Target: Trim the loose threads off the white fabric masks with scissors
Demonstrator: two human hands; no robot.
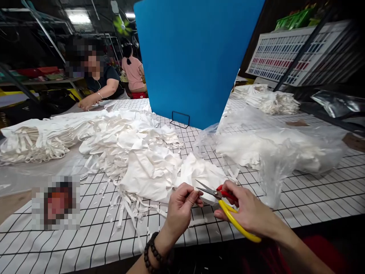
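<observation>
My left hand [184, 201] pinches the edge of a white fabric piece [202, 171] between thumb and fingers. In my right hand [248, 203] is a pair of scissors [239, 224] with one red and one yellow handle. Their blades are parted and point left, right beside my left fingertips; whether they touch the cloth I cannot tell. A heap of white cloth pieces [151, 171] with straps lies just beyond my left hand. Loose white strips [129, 217] hang from its near side.
A tall blue panel [196, 57] stands on the checked tablecloth [94, 243]. Clear plastic bags with white cloth [273, 148] lie at right, stacked white pieces [37, 139] at left. Two people sit beyond the table. White plastic crates [296, 53] stand back right.
</observation>
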